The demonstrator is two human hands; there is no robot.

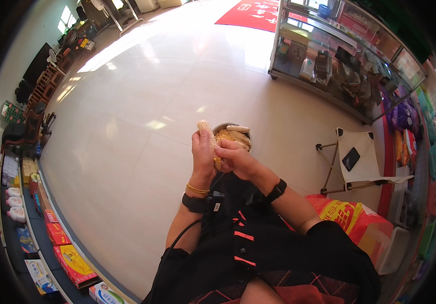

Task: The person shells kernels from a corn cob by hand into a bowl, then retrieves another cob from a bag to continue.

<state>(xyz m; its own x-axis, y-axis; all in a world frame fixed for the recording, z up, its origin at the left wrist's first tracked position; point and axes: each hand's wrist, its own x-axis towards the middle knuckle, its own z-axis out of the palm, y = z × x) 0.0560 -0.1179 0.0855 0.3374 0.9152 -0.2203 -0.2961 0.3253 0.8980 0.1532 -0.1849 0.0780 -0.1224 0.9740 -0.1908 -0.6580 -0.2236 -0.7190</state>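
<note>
My left hand (202, 154) is wrapped around a corn cob (207, 131), which points up and away from me. Most of the cob is bare and pale; some yellow kernels (218, 163) remain near its lower end. Against that lower end press the thumb and fingers of my right hand (237, 156), also gripping the cob. Just beyond my hands stands a round metal bowl (251, 133) holding loose yellow kernels (223, 135) and several cobs. A pale stripped cob (238, 129) lies across its far side. My right hand hides the bowl's near part.
A folding stool (358, 163) with a dark phone-like device (351, 159) stands at right. Behind it is a wheeled glass display case (324, 87). A red and yellow sack (339, 216) sits by my right elbow. Shelves with boxed goods (73, 262) line the left. A cable (178, 237) runs along my left arm.
</note>
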